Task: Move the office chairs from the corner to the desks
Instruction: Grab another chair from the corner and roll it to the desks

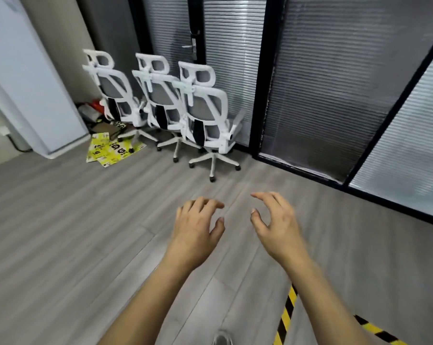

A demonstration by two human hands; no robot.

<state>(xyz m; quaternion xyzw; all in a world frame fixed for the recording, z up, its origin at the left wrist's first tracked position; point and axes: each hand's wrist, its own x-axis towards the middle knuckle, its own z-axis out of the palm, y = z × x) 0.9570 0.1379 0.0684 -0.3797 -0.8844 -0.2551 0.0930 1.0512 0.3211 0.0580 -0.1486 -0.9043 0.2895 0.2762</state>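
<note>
Office chairs, three of them, lined up in a row in the upper middle of the frame, backs turned to the camera. Left chair (114, 95) nearest the corner, middle chair (158, 95) just beside it, right chair (205, 113) closest to the camera. White frames, grey mesh backs, white headrests, white star-shaped bases on small dark wheels. Behind them, a dark-framed glass wall (322, 90) with closed grey blinds, running across the upper right of the frame, with a door handle (190, 46) visible above the chairs.

Yellow printed sheets (111, 150) scattered flat on the floor at left of centre, touching the wheels of the left chair. Dark clutter with a red item tucked into the corner behind, too small to identify. White cabinet (36, 95) standing along the left edge of the frame.

Grey wood-plank floor (73, 220) filling the lower half. Yellow-and-black striped tape (287, 312) on the floor at lower right.

Two bare forearms reaching forward from the bottom edge. Left hand (198, 227) and right hand (275, 220) side by side at centre, palms down, fingers spread and curled, both loose and grasping nothing. Well apart from the chairs, with bare floor between. Tip of a grey shoe (221, 338) at the bottom edge.
</note>
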